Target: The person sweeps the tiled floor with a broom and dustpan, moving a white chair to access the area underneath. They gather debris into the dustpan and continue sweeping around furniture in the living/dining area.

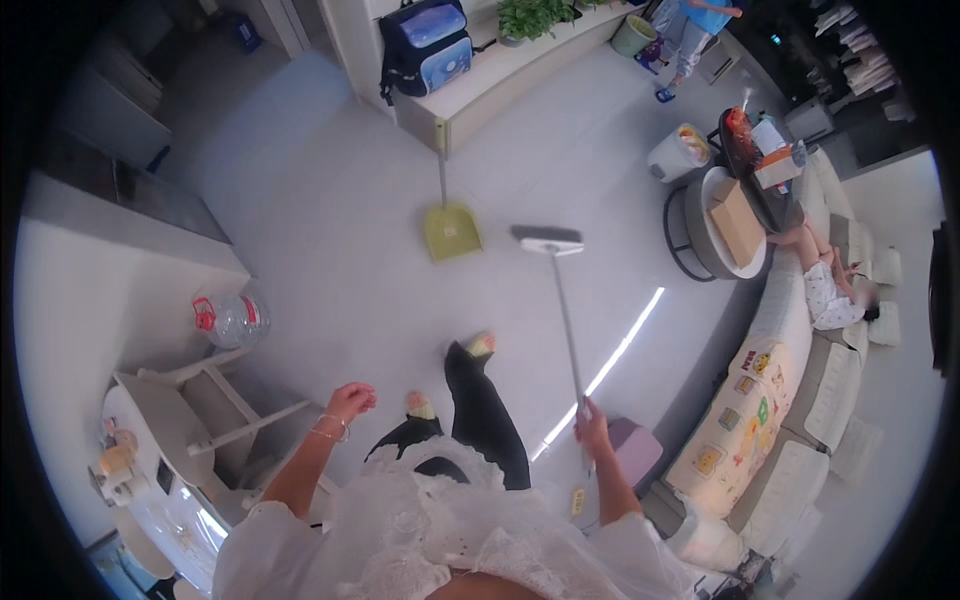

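Note:
My right hand (594,429) grips the grey handle of a broom (567,322). The broom's white head (552,245) is at the far end of that handle, on or just over the grey tiled floor, its dark bristles pointing away from me. My left hand (351,403) hangs at my side with nothing in it, fingers loosely curled and a bracelet on the wrist. Left of the broom head, a yellow-green dustpan (452,232) rests on the floor, its long handle (441,161) standing up in front of a low white cabinet.
A large clear water bottle (238,319) and a chair (217,420) are on the left. At right are a round coffee table (701,232) bearing a cardboard box, a white bin (675,155) and a sofa (765,405) with a seated person. Another person (694,37) stands at the back.

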`<state>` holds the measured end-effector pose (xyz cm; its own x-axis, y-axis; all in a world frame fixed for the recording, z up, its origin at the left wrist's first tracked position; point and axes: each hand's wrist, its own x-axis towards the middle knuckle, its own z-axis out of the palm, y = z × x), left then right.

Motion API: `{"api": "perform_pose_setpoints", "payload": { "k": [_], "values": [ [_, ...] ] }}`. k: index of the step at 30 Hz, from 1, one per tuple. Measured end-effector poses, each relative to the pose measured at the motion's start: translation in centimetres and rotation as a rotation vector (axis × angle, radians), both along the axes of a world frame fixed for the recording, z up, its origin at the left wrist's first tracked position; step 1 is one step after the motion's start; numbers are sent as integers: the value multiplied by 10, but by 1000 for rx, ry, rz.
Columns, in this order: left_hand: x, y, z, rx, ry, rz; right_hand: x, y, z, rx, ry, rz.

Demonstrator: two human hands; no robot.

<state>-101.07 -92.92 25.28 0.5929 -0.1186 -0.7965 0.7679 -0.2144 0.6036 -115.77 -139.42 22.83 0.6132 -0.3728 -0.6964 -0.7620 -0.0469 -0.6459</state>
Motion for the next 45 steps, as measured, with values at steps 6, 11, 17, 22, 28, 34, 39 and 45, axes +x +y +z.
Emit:
{"api": "perform_pose_setpoints", "payload": {
  "k": [6,11,17,22,28,34,39,45],
  "values": [
    [34,-9,23,104,118,33,193,-63,-44,-68,-53,-74],
    [75,-12,14,130,68,23,316,-101,-101,-3,-102,-143],
    [188,-30,-5,170,-116,-36,260,-74,-135,-29,25,-51],
    [320,-62,-47,197,-225,-181,77,21,-100,-183,180,44],
    [457,-144,-89,308,-483,-393,57,128,31,2,449,-299],
    [510,-197,-95,126,-715,-592,98,135,62,-103,377,-214],
    [501,-169,-65,169,-1029,-1023,199,110,28,-93,388,-61],
    [463,-111,43,171,-1018,-1040,323,98,-56,-195,60,65]
  ]
}}
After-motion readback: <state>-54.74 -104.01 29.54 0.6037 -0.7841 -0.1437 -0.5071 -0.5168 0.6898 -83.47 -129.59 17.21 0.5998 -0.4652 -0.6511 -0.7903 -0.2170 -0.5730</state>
